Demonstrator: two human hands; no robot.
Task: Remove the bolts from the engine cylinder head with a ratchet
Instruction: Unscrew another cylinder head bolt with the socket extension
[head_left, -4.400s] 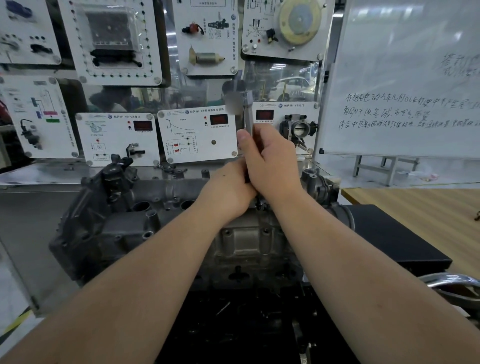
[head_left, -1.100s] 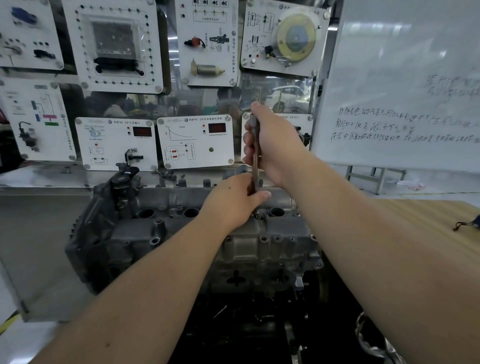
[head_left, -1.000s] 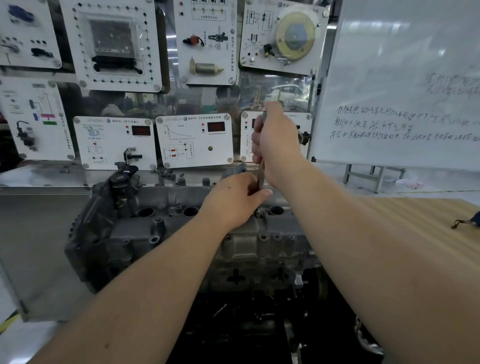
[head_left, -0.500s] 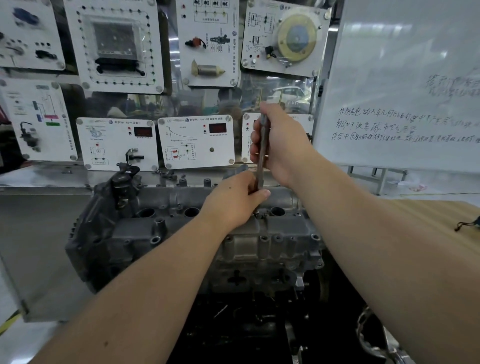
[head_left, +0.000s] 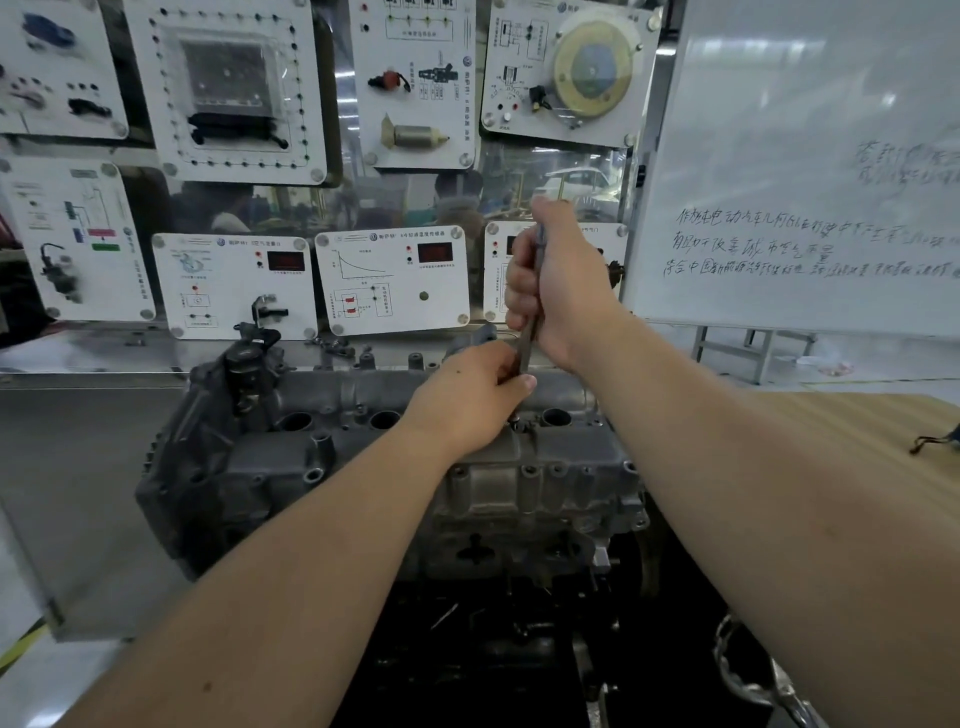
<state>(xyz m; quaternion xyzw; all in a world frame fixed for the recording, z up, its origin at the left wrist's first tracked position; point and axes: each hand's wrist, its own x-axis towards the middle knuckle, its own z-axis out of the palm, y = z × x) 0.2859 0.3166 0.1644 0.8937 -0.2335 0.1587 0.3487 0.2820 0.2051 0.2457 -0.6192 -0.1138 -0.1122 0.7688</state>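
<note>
The grey cast engine cylinder head (head_left: 540, 467), grimy, with open round bores along its top, sits centre frame before white instrument panels (head_left: 392, 280). The right hand (head_left: 558, 280) grips the slim steel ratchet (head_left: 529, 343) handle, standing nearly upright. The left hand (head_left: 470, 405) curls round the ratchet's lower end at the head's top.

cylinder head (head_left: 519, 483) was dull grey | ratchet (head_left: 529, 332) grey | whiteboard (head_left: 810, 156) white, dark writing | table (head_left: 883, 441) light wood-grain
</note>
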